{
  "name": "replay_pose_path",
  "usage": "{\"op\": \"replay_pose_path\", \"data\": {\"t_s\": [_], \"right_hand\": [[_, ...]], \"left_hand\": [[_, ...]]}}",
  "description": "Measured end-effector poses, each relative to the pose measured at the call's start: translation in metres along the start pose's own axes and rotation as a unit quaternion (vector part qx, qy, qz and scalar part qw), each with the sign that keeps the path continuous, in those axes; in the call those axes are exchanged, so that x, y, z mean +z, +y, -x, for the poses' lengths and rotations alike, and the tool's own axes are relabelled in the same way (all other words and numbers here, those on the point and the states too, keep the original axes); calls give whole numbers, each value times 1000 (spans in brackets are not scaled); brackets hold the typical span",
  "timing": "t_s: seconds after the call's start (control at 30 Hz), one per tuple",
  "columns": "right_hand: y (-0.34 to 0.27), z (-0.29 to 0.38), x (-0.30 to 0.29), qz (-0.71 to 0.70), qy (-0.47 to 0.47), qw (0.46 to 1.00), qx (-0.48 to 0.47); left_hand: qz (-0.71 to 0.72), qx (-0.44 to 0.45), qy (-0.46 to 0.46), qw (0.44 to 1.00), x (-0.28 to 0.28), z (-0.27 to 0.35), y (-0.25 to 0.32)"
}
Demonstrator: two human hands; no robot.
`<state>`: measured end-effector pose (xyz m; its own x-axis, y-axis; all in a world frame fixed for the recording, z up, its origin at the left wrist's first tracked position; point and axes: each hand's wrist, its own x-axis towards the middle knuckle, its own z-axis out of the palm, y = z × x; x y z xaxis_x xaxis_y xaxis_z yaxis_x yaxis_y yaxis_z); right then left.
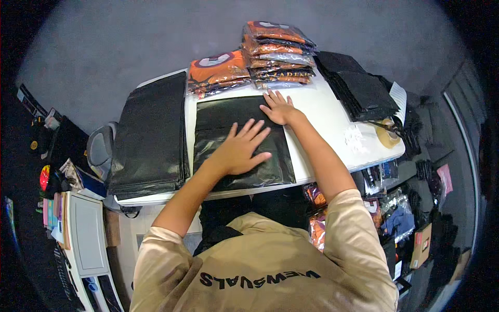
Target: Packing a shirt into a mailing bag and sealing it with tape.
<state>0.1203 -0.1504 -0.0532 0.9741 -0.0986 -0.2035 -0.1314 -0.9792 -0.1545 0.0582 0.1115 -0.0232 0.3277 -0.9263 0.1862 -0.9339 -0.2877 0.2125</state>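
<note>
A glossy black plastic bag (230,113) lies flat on the white table (312,113) in front of me. My left hand (245,150) rests palm down over the bag's middle, fingers spread. At the bag's far right corner, my right hand (278,108) is also spread flat, with its fingertips reaching towards the stacked packets. Neither hand grips anything. A thick stack of black plastic bags (152,132) lies to the left. Behind the single bag stand a shorter pile of orange garments in clear packets (218,70) and a taller pile of similar packets (278,54).
Black folded bags (366,89) are heaped at the table's right, beside a roll of tape (388,136). A grey chair (100,146) and a white cabinet (87,234) stand left. Packaged garments (397,214) and a cardboard box (421,245) lie at the lower right.
</note>
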Motion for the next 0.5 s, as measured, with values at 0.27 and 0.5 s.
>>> {"op": "replay_pose_path", "data": {"t_s": [0.27,0.5], "right_hand": [[-5,5,-5,19,4,1000,15],[-6,4,-8,21,-6,1000,11]], "left_hand": [[-30,-146,3,989,-12,74,-36],[-54,-183,-4,982,-23,78,-27]]}}
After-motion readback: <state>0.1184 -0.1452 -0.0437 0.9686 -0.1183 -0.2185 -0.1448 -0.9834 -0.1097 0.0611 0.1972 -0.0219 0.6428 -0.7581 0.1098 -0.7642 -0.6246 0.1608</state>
